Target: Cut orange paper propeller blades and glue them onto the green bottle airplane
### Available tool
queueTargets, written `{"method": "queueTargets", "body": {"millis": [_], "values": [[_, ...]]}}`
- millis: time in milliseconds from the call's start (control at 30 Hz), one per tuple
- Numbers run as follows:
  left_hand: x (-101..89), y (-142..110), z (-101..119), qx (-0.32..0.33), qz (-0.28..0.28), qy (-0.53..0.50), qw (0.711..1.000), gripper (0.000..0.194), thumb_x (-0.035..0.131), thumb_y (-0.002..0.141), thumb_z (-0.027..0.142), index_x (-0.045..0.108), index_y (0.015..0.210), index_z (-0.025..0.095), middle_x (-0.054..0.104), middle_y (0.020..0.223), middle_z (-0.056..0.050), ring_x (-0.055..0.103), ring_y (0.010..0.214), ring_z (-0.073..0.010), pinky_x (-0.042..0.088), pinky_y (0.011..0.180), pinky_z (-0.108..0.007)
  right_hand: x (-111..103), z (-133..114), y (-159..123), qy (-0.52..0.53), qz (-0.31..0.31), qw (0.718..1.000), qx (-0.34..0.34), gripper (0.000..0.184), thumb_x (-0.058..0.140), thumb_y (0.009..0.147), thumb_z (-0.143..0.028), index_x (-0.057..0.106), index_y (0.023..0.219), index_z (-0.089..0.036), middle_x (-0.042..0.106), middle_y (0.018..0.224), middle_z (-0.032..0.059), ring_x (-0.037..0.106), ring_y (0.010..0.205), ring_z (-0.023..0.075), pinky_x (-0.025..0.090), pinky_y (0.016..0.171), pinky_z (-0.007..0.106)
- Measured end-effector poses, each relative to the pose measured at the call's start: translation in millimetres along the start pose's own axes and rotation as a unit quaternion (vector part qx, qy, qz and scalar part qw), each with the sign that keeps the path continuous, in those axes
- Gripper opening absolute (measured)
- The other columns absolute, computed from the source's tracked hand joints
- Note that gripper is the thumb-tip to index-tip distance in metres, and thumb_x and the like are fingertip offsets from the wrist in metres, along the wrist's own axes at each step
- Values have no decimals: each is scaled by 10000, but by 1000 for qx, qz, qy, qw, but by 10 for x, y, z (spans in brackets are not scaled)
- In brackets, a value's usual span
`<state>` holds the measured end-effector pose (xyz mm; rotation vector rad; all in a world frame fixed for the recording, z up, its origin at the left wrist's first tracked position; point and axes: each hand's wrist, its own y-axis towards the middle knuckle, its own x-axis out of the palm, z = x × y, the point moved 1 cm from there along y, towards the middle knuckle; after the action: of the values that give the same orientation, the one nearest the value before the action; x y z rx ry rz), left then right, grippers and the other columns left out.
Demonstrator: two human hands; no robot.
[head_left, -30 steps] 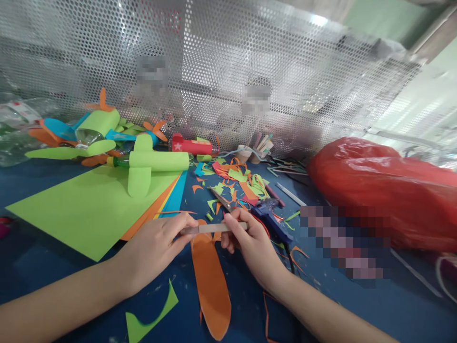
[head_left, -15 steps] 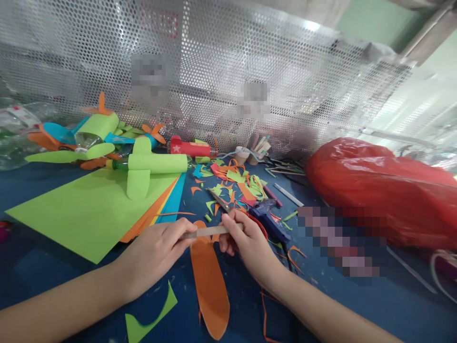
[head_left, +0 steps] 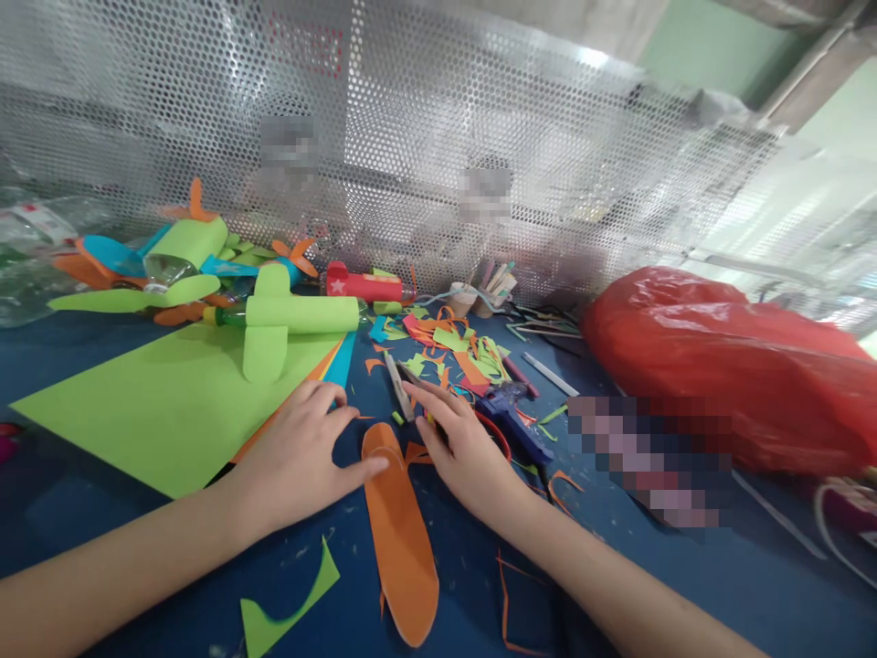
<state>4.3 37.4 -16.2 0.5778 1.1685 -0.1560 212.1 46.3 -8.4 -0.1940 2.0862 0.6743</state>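
My left hand is open and empty, its fingers spread and its thumb tip over the upper part of a long, rounded orange foam-like piece. My right hand hovers over the scissors, with its fingers loosely apart. A slim whitish pen lies just left of the right fingertips, beside the scissors' blades; whether they still touch it is hard to tell. The scissors' red handle shows partly behind the right hand.
Green sheets lie at the left under a green bottle plane. Coloured scraps are scattered ahead. A blue glue gun with its cord lies right of my right hand. A red plastic bag fills the right side.
The pen, held between both hands before, now lies by the scissors. My left hand has let go and opened; my right hand has moved slightly and its fingers have loosened.
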Motion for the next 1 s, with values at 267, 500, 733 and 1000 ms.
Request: {"method": "queueTargets", "body": {"millis": [267,500,733,1000], "values": [[69,-71,64,3,-22,-62,998,442,656,725,546,635,1013,213,544,1110,-99,474,1111,-333,432,919,-522,-195,101,-69,-278,-38,956,82,149,601,837,-284,580,848,-137,623,795,190,604,777,385,472,698,487],[-29,-38,99,-48,-44,-210,976,250,559,812,215,534,1059,247,628,1015,-41,588,976,-239,491,849,-424,-143,281,-80,-193,-40,973,123,245,606,829,-285,426,672,-229,589,657,92,617,633,287,432,567,347],[-234,89,-2,-208,-28,-569,795,118,586,830,244,629,928,195,714,984,-45,648,988,-223,493,926,-387,-209,202,13,-17,9,991,133,211,475,897,-370,469,750,-218,609,665,46,589,606,211,447,546,314],[-359,110,57,-219,-51,-716,661,153,720,772,228,719,917,176,727,892,-32,645,819,-146,514,768,-227,-214,-145,-118,366,-119,910,156,520,566,799,-649,587,998,-168,664,915,96,649,806,234,530,735,353]]}}
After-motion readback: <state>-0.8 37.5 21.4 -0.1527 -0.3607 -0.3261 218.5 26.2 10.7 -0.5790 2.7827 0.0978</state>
